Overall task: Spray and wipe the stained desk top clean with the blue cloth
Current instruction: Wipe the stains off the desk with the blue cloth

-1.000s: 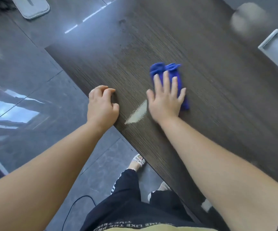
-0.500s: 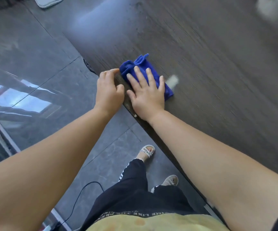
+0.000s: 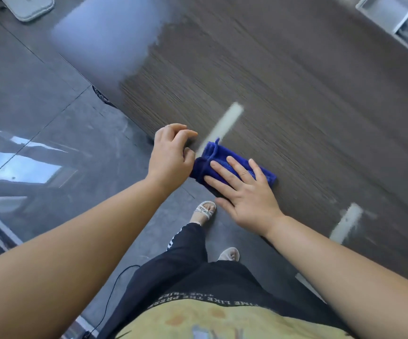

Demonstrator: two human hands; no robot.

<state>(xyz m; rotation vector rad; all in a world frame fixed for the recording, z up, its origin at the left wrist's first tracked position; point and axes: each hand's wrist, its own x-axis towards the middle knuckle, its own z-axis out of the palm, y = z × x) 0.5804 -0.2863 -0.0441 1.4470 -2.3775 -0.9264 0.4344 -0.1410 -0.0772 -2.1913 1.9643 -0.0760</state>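
— How was the grip of the right hand [image 3: 244, 192]?

— Apart: fingers straight and spread, pressing flat on the blue cloth [image 3: 218, 155], nothing pinched. The left hand [image 3: 171, 160] sat just beside it at the edge of the surface [image 3: 296, 94], fingers loosely curled, holding nothing (as far as I could see).

— And the cloth?

— At the near edge, its dark end seemingly hanging over. A pale streak [image 3: 227, 121] ran from it toward the middle, and a second streak [image 3: 347, 222] lay further right, near that same edge.

— Risks?

— I judged that a flat palm, with no pinch, could let the cloth slip off onto the floor [image 3: 51, 118] on an outward stroke. Light pressure might smear the streaks rather than lift them.
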